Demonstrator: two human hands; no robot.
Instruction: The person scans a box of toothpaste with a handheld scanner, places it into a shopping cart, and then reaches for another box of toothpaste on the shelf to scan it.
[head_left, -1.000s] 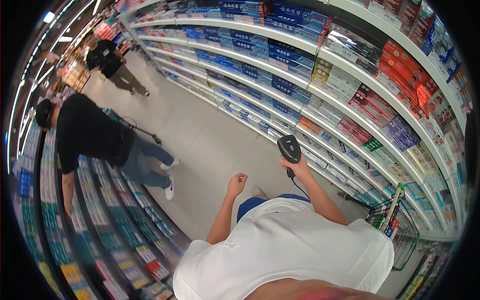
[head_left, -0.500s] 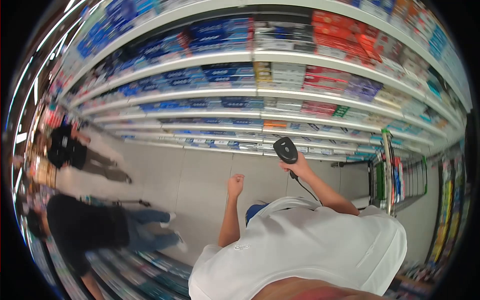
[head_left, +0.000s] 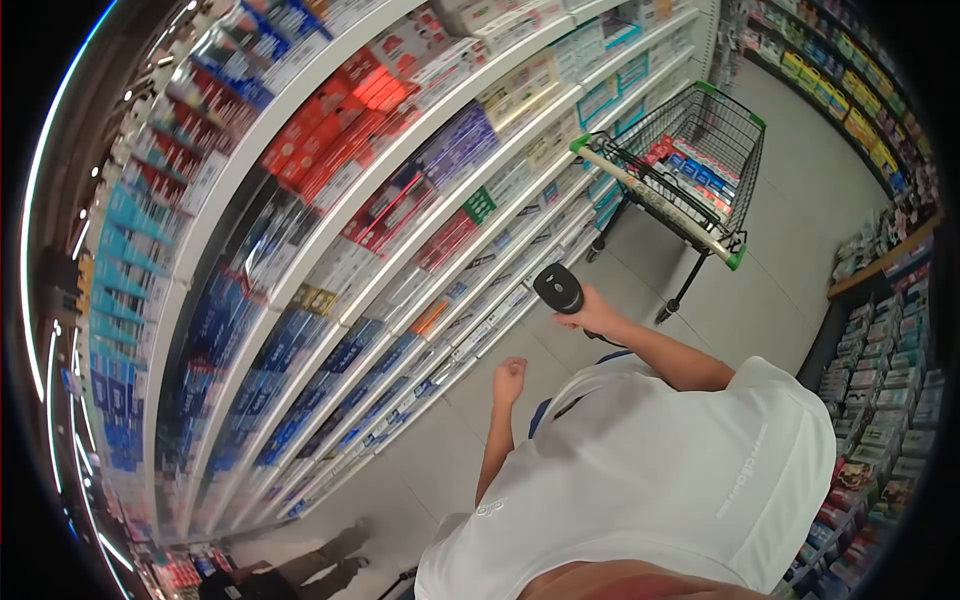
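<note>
Standing in a shop aisle, a person in a white shirt faces long shelves (head_left: pixel 330 290) packed with boxed goods in red, blue, white and purple. Their right hand (head_left: pixel 597 318) is wrapped around the grip of a black handheld scanner (head_left: pixel 558 288), held up in front of the body with its head turned toward the lower shelf rows. A dark cable drops from the bottom of the scanner along the forearm and disappears behind the shirt.

Their left hand (head_left: pixel 509 381) is curled into a loose fist and holds nothing; it hangs in the air below and to the left of the scanner, a little apart from it, over the pale tiled floor (head_left: pixel 740 300). Neither hand touches the shelves.

Ahead and to the person's right stands a wire shopping cart (head_left: pixel 700 165) with green trim and a pale push bar; it is parked close against the shelving, and coloured boxes show inside its basket. It is well apart from both hands. Along the far right edge runs another rack of goods (head_left: pixel 880 360), small packets in rows.

Low at the bottom left, partly cut off by the edge of the view, the legs of another person (head_left: pixel 320 565) show on the floor, far from the one holding the scanner.
</note>
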